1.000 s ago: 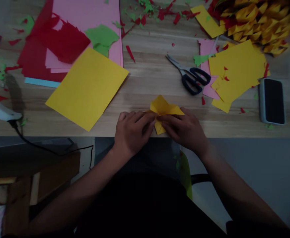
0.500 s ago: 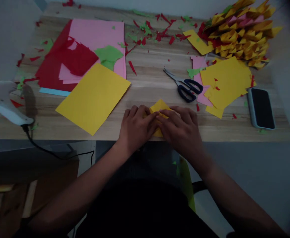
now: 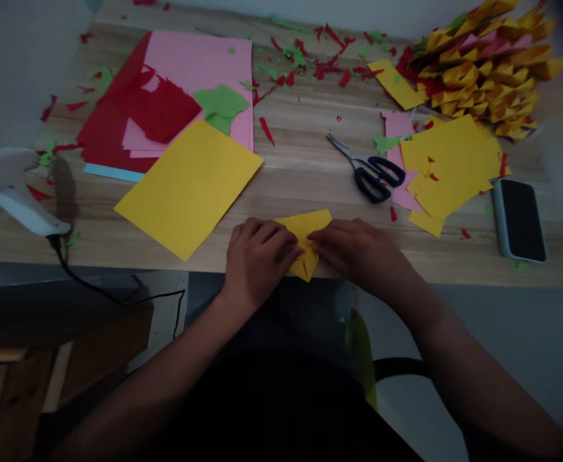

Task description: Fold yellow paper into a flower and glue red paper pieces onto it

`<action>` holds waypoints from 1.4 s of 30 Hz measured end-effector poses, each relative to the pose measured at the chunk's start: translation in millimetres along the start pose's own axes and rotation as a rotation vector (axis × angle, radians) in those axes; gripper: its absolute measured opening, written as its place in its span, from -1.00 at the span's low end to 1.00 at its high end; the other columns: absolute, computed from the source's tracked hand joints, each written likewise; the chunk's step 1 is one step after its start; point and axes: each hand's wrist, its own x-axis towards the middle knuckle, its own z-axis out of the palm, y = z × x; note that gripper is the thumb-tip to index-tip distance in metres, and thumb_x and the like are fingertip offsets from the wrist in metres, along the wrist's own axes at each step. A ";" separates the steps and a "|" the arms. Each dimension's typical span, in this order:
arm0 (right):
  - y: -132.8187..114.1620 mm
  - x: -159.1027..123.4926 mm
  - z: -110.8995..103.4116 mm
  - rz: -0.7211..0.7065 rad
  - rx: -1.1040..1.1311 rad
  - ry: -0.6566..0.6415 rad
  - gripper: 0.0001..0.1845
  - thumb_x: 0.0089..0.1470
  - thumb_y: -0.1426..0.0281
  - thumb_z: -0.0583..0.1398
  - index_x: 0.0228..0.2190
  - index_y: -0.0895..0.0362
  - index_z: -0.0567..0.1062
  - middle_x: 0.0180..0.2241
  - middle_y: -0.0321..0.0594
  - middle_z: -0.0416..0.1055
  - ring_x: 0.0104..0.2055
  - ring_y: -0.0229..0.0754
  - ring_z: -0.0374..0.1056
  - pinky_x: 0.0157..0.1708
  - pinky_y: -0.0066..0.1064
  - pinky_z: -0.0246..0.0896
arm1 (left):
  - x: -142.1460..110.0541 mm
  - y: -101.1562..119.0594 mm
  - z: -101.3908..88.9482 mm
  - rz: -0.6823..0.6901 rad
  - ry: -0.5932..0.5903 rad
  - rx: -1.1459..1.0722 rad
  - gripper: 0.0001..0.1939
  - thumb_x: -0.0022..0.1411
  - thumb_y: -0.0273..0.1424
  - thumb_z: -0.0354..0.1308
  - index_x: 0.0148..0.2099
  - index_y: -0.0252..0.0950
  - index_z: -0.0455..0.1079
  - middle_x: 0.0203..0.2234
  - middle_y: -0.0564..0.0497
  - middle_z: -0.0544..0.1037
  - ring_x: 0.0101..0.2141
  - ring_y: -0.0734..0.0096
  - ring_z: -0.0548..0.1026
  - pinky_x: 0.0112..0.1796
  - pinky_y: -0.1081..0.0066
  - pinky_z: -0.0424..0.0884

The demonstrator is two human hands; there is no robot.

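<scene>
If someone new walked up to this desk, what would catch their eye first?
Probably the big yellow sheet, lying flat and overlapping the coloured papers at the desk's left. Next, the spiky cluster of folded paper, mostly yellow, at the far right corner. Then the small folded yellow piece between the two hands, at the near edge.

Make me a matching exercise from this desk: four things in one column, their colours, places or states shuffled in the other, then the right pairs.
Things
1. scissors
2. phone
3. folded yellow paper
4. large yellow sheet

Colours, places or states
A. flat and unfolded, left of the scissors
B. screen up and dark
C. dark blue handles
D. between the left hand and the right hand

Right pairs: 1-C, 2-B, 3-D, 4-A
</scene>
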 end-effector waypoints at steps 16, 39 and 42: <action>2.8 31.7 6.9 0.018 0.173 -0.199 -0.83 0.25 0.33 0.20 -0.21 -0.03 0.62 -0.20 -0.32 0.62 -0.23 -0.18 0.51 -0.27 -0.38 0.20 | -9.4 -20.8 -8.8 0.162 -0.004 -0.068 -0.83 0.30 -0.29 0.22 -0.11 -0.13 0.59 -0.07 -0.01 0.61 -0.06 0.18 0.46 -0.03 0.13 0.39; 9.0 19.9 14.1 -0.077 0.165 -0.052 -0.81 0.31 0.34 0.15 -0.21 0.07 0.59 -0.34 -0.29 0.45 -0.38 -0.30 0.39 -0.38 -0.46 0.17 | -23.0 -1.7 -12.4 -0.006 -0.085 0.014 -0.69 0.30 -0.27 0.20 0.08 -0.11 0.49 0.08 -0.06 0.50 0.08 0.11 0.40 0.17 0.03 0.24; 8.5 17.8 10.6 -0.146 0.086 -0.064 -0.77 0.33 0.37 0.12 -0.16 0.07 0.58 -0.35 -0.27 0.43 -0.39 -0.28 0.36 -0.40 -0.43 0.15 | -23.2 -1.1 -12.3 -0.014 -0.078 0.017 -0.68 0.29 -0.27 0.21 0.08 -0.11 0.49 0.07 -0.05 0.50 0.07 0.11 0.41 0.18 0.03 0.24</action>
